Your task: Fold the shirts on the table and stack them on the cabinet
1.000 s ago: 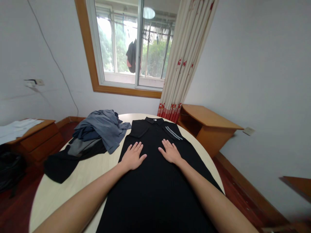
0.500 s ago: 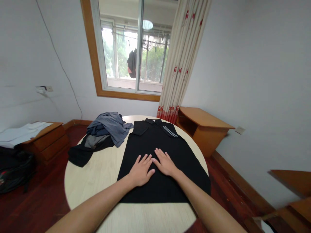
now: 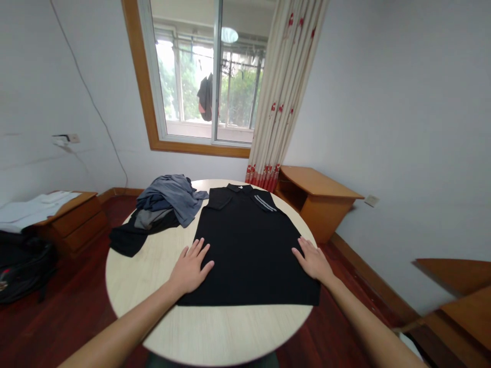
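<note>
left hand point(image 3: 191, 268) flat, fingers spread, shirt's left edge | right hand point(image 3: 313, 260) flat, right edge | black shirt point(image 3: 249, 250) on round table point(image 3: 215, 327)

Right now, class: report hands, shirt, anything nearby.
Left hand flat on shirt's left edge. Right hand flat on right edge. Black shirt spread on table. Clothes pile beside it.

A black shirt point(image 3: 249, 250) lay flat on the round bench point(image 3: 215, 332). The left hand point(image 3: 190, 268) pressed flat on its left edge, the right hand point(image 3: 313, 260) on its right edge. A heap of grey clothes point(image 3: 163, 202) sat just beside the collar.
</note>
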The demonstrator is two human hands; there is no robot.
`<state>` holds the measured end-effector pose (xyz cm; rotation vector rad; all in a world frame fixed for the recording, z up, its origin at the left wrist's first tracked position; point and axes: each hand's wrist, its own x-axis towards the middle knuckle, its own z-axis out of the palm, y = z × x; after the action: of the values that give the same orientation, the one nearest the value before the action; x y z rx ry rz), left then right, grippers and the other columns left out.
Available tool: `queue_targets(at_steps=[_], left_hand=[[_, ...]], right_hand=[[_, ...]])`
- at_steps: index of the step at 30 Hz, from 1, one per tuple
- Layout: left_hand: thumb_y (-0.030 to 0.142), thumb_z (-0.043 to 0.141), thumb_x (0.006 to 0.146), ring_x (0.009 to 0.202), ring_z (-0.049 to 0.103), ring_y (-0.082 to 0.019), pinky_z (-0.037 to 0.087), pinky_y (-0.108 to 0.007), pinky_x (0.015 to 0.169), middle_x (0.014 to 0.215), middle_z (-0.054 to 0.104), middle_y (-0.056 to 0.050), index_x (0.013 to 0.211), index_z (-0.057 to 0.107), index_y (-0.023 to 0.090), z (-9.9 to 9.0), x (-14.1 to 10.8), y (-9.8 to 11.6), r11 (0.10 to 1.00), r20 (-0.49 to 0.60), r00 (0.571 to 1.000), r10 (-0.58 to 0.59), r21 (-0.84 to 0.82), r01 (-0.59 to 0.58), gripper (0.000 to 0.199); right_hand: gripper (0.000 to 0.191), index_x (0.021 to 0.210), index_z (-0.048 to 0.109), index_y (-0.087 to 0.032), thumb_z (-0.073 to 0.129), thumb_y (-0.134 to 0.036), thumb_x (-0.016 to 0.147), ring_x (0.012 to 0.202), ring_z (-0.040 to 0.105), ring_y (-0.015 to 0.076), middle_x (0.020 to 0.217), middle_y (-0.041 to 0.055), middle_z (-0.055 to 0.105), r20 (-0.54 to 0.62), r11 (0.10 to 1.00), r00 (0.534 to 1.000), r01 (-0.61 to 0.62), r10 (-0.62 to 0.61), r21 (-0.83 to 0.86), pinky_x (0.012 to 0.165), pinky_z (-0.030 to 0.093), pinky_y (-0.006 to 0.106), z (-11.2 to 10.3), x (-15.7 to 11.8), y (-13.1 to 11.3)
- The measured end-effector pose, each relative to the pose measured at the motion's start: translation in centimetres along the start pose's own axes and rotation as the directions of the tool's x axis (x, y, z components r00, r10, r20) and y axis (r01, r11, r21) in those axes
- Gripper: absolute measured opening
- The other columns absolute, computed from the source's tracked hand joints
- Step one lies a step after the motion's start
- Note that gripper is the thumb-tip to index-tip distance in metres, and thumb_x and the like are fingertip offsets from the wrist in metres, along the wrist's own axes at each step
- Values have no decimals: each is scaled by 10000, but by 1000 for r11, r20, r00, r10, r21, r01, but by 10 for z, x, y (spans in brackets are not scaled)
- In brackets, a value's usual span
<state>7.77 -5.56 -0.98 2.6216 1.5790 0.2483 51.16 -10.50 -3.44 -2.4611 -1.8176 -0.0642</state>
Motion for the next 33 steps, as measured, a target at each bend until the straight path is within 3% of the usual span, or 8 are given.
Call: queue_targets(at_steps=[5,11,15,18,22,25,29,33], left_hand=[[393,457,966,1266,533,-333,430,-438,1026,1411,538,-203,1415,515,105,-14,1,-3,985,-91,982,-165,25,168,537],[301,613,865,1082,655,-286,498,-339,859,1245,647,-163,1419,465,146,-22,-1,-14,911,99,945,-311,-254,326,594],[251,670,818,1155,627,-317,485,-383,926,1262,656,-172,1303,553,139,-18,-5,-21,829,170,918,-358,-395,396,511],[206,698,777,1080,671,-280,519,-347,887,1193,694,-160,1204,590,117,-15,-9,-24,621,247,916,-317,-676,397,450],[292,727,759,659,693,-201,515,-274,568,797,728,-59,1153,618,114,-20,-8,-21,300,386,903,-186,-853,426,445],[321,736,740,426,534,-124,389,-221,430,557,590,49,1253,592,107,-33,2,-10,328,394,913,-106,-853,406,574],[269,696,740,400,446,-91,319,-203,416,513,474,104,1421,465,78,-46,23,21,421,333,943,-25,-852,312,744],[208,638,737,445,462,-103,323,-215,439,557,476,94,1489,377,47,-44,42,59,560,358,930,83,-789,254,812]], right_hand=[[626,1508,390,-101,305,-451,996,1491,243,316,1611,132,280,22,998,1000,-6,7,-58,1188,173,558,-17,-2,-36],[602,1455,473,-124,453,-457,953,1445,344,278,1553,158,396,0,959,971,235,-238,156,1178,255,444,-37,9,-110],[544,1375,557,-138,516,-446,929,1367,449,293,1494,154,475,-2,905,951,296,-310,305,1100,375,438,-42,33,-148],[491,1312,602,-115,549,-405,920,1257,550,266,1390,159,568,-31,860,940,324,-340,395,1054,424,387,-40,57,-166],[392,1217,661,-119,587,-338,901,1131,628,224,1242,136,668,-81,786,931,345,-356,512,1005,457,328,-35,83,-180],[323,1156,687,-152,577,-309,896,1038,662,201,1164,102,708,-133,699,939,326,-316,636,944,492,316,-24,94,-186],[332,1121,689,-140,541,-332,894,899,670,199,1013,93,731,-202,544,940,325,-275,774,856,527,336,-7,95,-188],[442,1251,635,-154,526,-408,906,763,644,182,934,76,712,-161,366,895,327,-417,871,699,540,317,-4,84,-188]])
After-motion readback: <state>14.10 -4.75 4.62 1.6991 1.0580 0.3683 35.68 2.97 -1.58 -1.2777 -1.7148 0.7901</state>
